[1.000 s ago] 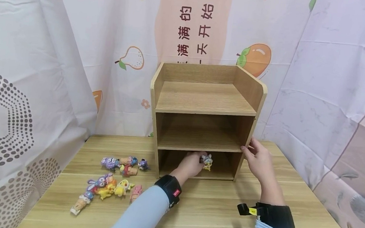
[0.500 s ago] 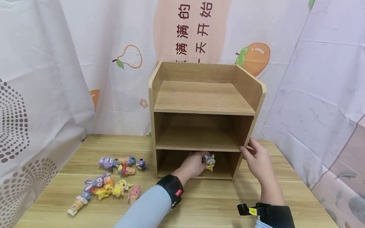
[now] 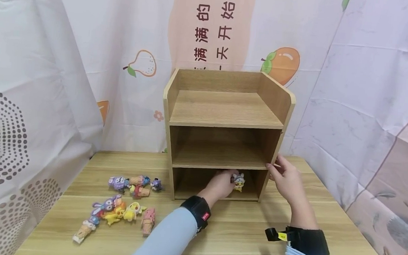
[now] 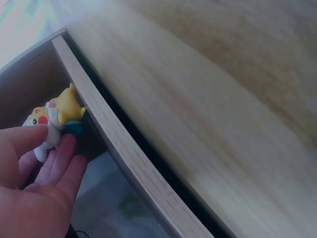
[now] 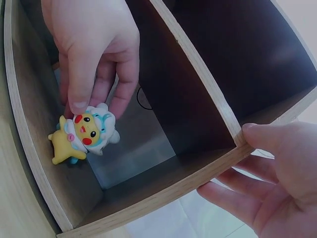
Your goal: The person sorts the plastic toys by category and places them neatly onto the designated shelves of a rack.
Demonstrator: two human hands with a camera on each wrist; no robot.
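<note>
While the left hand (image 3: 222, 183) is reached into the bottom compartment of the wooden shelf (image 3: 226, 117), a small yellow figure (image 3: 238, 182) is held by its fingertips. In the right wrist view the figure (image 5: 84, 138) is pinched at its white and blue hood between the thumb and the fingers (image 5: 78, 82), and its feet are seen just at the floor of the compartment, close to the front edge; whether they already touch the floor cannot be told. In the left wrist view the same figure (image 4: 55, 116) is seen beside the front board of the shelf.

The right side panel of the shelf is gripped by the right hand (image 3: 286, 182) near the level of the middle board, with the thumb on the front edge and the fingers (image 5: 233, 196) curled around the outer side.

On the wooden table (image 3: 237, 244), to the left of the shelf and well apart from both hands, a group of other small toy figures (image 3: 121, 201) is laid in two loose rows. Printed curtains (image 3: 49, 69) are hung behind and at both sides.
</note>
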